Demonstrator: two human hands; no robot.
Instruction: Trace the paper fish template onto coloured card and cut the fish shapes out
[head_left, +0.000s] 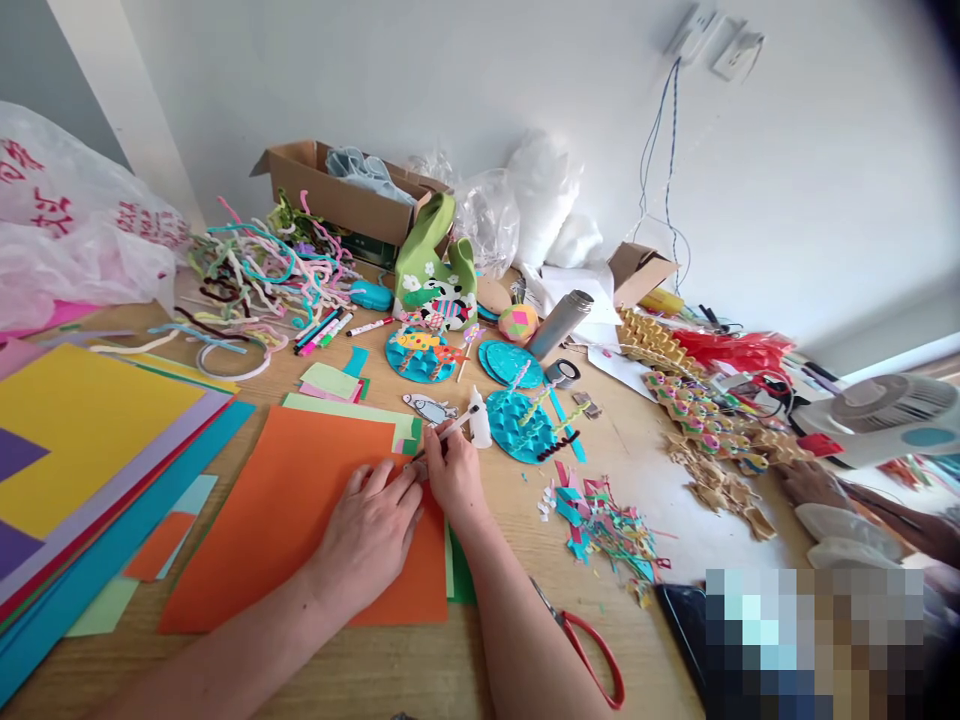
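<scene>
My right hand [454,478] grips a slim white marker pen [455,424], its dark tip pointing down at a small grey piece [420,468] on an orange paper sheet [300,500]. My left hand [373,535] lies flat on the same sheet, its fingers stretched beside that piece and partly covering it. Just beyond the hands are a paper fish cut-out [430,408] and a white glue bottle [479,420]. Green sheets [463,570] show from under the orange one.
Red-handled scissors [596,650] lie by my right forearm, near paper scraps [611,525]. Coloured sheets [112,420] are stacked at left. Blue decorated discs [514,425], a metal flask [561,322] and pipe cleaners [262,265] stand farther back. Another person's hand [814,487] is at right.
</scene>
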